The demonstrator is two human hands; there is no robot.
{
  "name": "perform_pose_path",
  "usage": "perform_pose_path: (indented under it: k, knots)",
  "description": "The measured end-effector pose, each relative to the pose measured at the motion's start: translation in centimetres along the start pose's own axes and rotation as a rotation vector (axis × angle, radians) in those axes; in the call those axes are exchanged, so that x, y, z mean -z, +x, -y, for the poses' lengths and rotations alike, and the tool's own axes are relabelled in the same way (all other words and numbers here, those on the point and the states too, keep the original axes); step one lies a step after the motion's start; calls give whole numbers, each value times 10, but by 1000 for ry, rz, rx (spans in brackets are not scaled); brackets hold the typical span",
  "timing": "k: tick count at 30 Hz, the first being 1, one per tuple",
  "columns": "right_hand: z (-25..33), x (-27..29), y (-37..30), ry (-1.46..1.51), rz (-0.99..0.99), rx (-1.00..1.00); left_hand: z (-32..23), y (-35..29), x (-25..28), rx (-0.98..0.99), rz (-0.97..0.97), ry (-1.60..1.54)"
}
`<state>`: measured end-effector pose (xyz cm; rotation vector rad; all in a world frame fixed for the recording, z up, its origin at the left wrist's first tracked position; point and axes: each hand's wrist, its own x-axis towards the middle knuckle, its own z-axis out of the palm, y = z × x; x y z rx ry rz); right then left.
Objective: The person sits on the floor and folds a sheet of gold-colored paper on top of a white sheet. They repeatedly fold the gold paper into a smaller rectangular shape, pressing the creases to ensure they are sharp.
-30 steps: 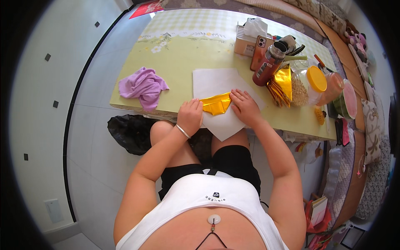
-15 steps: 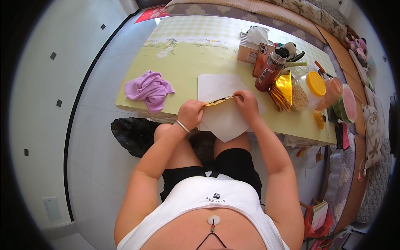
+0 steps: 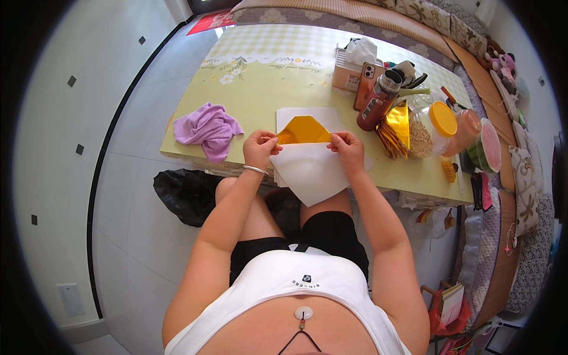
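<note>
A piece of gold foil paper [image 3: 303, 131] with its upper corners angled in lies spread between my two hands. At its left corner, my left hand [image 3: 260, 148] pinches the edge between thumb and fingers. My right hand [image 3: 348, 149] grips the opposite corner the same way. Beneath the foil are white paper sheets [image 3: 310, 171]; the top one is turned askew and overhangs the table's near edge. To the right, a stack of folded gold foil pieces [image 3: 395, 133] leans by a dark red flask [image 3: 378, 103].
A lilac cloth [image 3: 208, 131] lies crumpled on the left of the table [image 3: 248, 106]. On the right stand a phone [image 3: 367, 86], a tissue box [image 3: 348, 74], a yellow-lidded jar of grains [image 3: 432, 127] and a cut watermelon [image 3: 488, 148]. Below the table's edge sits a black bag [image 3: 184, 195].
The gold foil, edge-on and narrow half a second ago, now shows its broad face with angled corners. My left hand has moved slightly left and up; the hands still hold both ends.
</note>
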<state>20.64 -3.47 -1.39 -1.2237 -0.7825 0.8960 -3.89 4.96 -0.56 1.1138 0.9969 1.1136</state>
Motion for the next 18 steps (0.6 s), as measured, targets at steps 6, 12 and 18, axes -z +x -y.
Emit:
perform_pose_path:
  k: [6, 12, 18]
  knots:
    - [7, 1, -7, 54, 3, -94, 1, 1, 9, 81, -9, -161]
    - [16, 2, -13, 48, 10, -94, -1, -1, 10, 3, 44, -91]
    - [11, 18, -7, -86, 162, -295, 6, 15, 29, 184, 203, 203]
